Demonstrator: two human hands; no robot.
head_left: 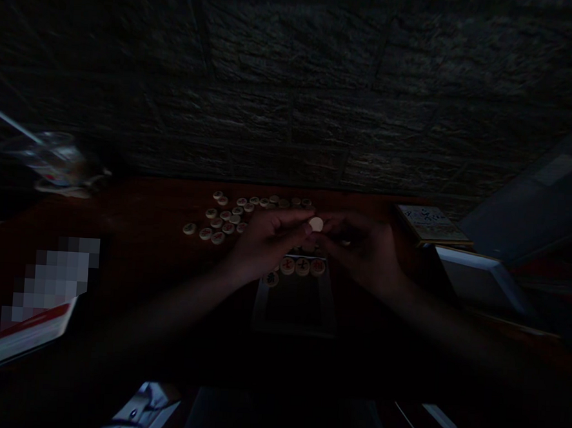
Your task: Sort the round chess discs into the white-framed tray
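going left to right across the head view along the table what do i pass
clear cup, loose chess pieces, left hand, round chess piece, right hand, patterned box, white-edged box

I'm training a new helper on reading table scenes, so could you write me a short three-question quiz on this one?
1. What kind of game pieces are the round discs scattered on the dark red table?
2. True or false: the pale disc between the left hand and right hand is resting on the table.
3. Which is behind the table: a brick wall or a curtain?

Key: 1. Chinese chess pieces; 2. False, it is up at the fingertips; 3. A brick wall.
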